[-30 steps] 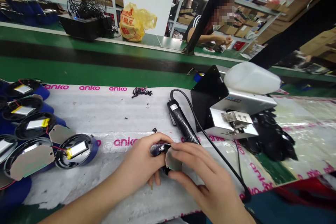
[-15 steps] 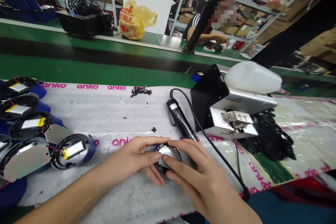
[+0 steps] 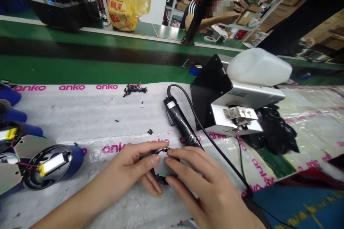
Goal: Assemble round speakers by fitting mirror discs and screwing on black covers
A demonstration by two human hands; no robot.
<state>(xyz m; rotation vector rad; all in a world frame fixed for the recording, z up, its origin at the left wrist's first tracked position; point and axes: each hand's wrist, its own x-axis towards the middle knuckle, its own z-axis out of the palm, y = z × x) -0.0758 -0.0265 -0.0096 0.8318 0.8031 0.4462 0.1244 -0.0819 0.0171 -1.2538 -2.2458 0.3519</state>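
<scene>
Between my hands, low in the middle of the head view, is a round black-rimmed housing (image 3: 160,168) with a pale flat plate inside its rim. My left hand (image 3: 131,164) wraps its far-left side, thumb over the rim and fingers beneath. The fingers of my right hand (image 3: 204,179) rest on the plate and the right edge, hiding that side. Just beyond lies a black tape-wrapped tool (image 3: 182,121) with a cord. At left stands a blue round housing (image 3: 76,159) with a wired white battery (image 3: 55,164) inside, near a loose pale plate (image 3: 30,146).
A silver machine with a black panel (image 3: 211,93) stands at right, a translucent white bottle (image 3: 259,67) on top. Black parts (image 3: 276,130) are heaped beside it. Black scraps (image 3: 134,89) lie on the wrapped table. Across the green bench are a yellow bag (image 3: 123,9) and another person's arm (image 3: 215,21).
The view has shifted, so the bench things sit further left and the near-left housing looks larger. Both hands stay on the round housing; its pale plate now shows flatter and less shiny.
</scene>
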